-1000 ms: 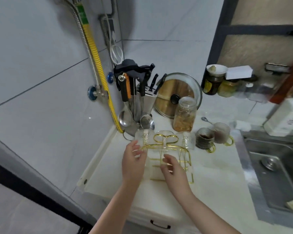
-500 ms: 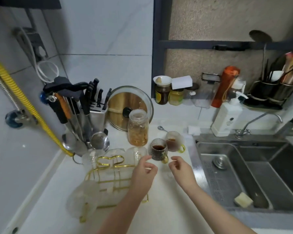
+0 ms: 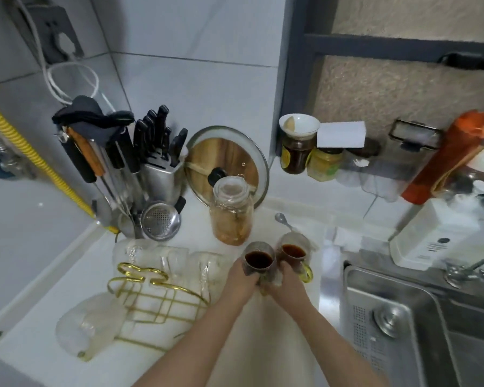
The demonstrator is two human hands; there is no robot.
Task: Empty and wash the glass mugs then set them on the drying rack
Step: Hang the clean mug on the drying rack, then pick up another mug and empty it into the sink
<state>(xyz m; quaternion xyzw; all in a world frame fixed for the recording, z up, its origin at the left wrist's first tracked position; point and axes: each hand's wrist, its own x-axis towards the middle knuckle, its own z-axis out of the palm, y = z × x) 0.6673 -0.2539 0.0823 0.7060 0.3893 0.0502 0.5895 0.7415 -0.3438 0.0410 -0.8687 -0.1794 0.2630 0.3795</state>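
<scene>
Two glass mugs with dark liquid stand side by side on the white counter. My left hand [image 3: 239,277] wraps the left mug [image 3: 258,258]. My right hand [image 3: 287,279] grips the right mug [image 3: 293,251], whose gold handle [image 3: 306,272] sticks out to the right. The gold wire drying rack [image 3: 151,291] sits to the left, with several clear glasses [image 3: 90,325] upside down on it. The steel sink [image 3: 419,325] lies to the right.
Behind the mugs are a glass jar [image 3: 232,210], a spoon [image 3: 282,220] and a pot lid [image 3: 227,163] against the wall. A knife block and utensil holder [image 3: 140,174] fill the back left. A white soap bottle [image 3: 430,233] and the tap [image 3: 470,269] stand by the sink.
Both hands left the drying rack, moved right and forward, and closed around the two mugs. The view swung right and closer to the counter.
</scene>
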